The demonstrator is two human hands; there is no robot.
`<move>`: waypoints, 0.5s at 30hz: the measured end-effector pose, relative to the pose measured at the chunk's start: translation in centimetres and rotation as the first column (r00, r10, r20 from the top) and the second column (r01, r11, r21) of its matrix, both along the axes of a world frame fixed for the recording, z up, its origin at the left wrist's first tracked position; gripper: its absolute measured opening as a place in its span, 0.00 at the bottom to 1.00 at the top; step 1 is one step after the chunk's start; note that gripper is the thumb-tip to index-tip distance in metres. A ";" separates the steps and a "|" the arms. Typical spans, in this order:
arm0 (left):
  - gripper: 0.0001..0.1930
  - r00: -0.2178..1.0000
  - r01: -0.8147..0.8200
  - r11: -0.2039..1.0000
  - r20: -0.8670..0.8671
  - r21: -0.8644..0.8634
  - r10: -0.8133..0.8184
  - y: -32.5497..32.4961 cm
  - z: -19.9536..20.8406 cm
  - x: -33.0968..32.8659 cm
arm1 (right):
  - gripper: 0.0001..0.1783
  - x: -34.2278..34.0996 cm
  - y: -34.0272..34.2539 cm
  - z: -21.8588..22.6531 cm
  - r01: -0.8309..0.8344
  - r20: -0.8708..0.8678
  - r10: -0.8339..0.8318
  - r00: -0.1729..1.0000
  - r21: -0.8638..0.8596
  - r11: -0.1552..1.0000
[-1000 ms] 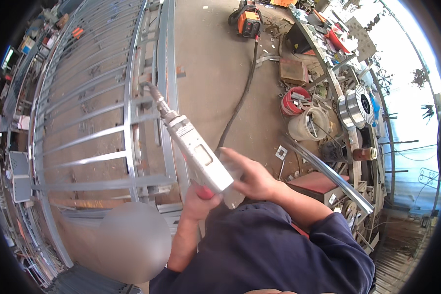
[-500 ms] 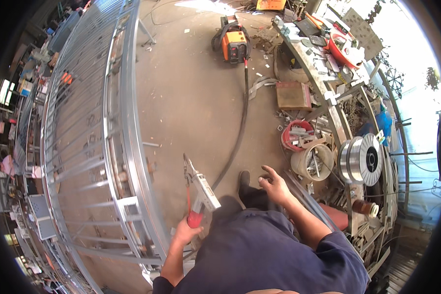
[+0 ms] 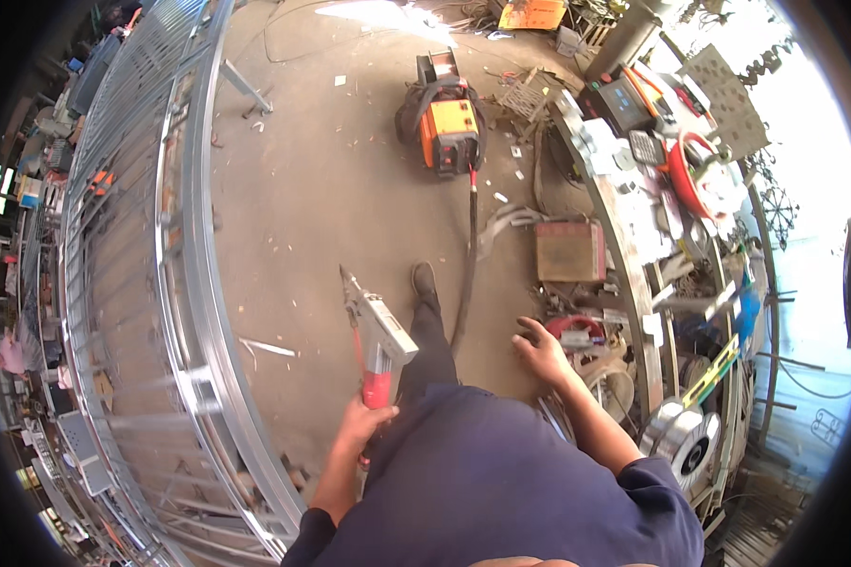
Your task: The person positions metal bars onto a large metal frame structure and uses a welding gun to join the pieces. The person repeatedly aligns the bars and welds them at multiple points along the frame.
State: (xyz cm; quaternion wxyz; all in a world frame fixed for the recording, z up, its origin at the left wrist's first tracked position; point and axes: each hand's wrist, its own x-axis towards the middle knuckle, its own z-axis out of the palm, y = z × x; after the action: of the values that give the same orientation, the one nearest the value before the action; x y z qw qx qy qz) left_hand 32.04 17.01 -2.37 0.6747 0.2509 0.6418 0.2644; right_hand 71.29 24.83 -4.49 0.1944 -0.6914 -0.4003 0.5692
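My left hand (image 3: 357, 427) is closed round the red grip of a welding gun (image 3: 386, 331). The gun has a pale boxy body, and its thin dark nozzle points up and away from me. My right hand (image 3: 545, 353) hangs free to the right with its fingers apart, holding nothing. Below it, partly hidden, is a whitish bucket (image 3: 611, 389), and just beyond that a red bucket (image 3: 577, 333) of scrap pieces. A thick black hose (image 3: 471, 260) runs from the orange and black machine (image 3: 450, 121) on the floor towards my legs.
A long metal frame of parallel bars (image 3: 199, 246) stands along my left. On the right is a cluttered bench (image 3: 624, 222) with a wire spool (image 3: 683, 442) at its near end. A worn box (image 3: 569, 251) sits beside the bench. Loose metal strips (image 3: 269, 348) lie on the floor.
I have stepped forward, with one shoe now ahead of me. The orange machine, box and bench appear nearer. The left hand still holds the welding gun; the right stays open.
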 end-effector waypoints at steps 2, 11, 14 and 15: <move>0.26 1.000 -0.013 1.000 -0.004 -0.015 0.013 7.4 -0.5 0.0 | 0.32 0.7 5.8 -2.1 0.042 0.045 -0.041 0.998 -0.025 0.999; 0.20 0.997 0.005 0.999 0.078 0.049 -0.009 39.6 4.2 2.4 | 0.32 2.5 35.7 -0.9 0.091 0.020 -0.090 0.996 -0.058 0.994; 0.20 1.000 0.015 0.995 0.001 0.094 -0.015 49.0 4.8 5.0 | 0.32 3.9 47.1 -1.7 0.090 0.035 -0.088 0.995 -0.050 0.995; 0.20 1.000 0.017 0.994 -0.028 0.108 -0.014 51.9 4.6 6.0 | 0.32 4.6 51.3 -2.8 0.059 0.045 -0.059 0.997 -0.001 0.998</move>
State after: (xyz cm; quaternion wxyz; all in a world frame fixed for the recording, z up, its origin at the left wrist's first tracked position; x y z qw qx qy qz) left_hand 38.06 68.89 2.18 0.6534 0.2958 0.6335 0.2902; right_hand 75.92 76.12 -7.27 0.2014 -0.7156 -0.3834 0.5481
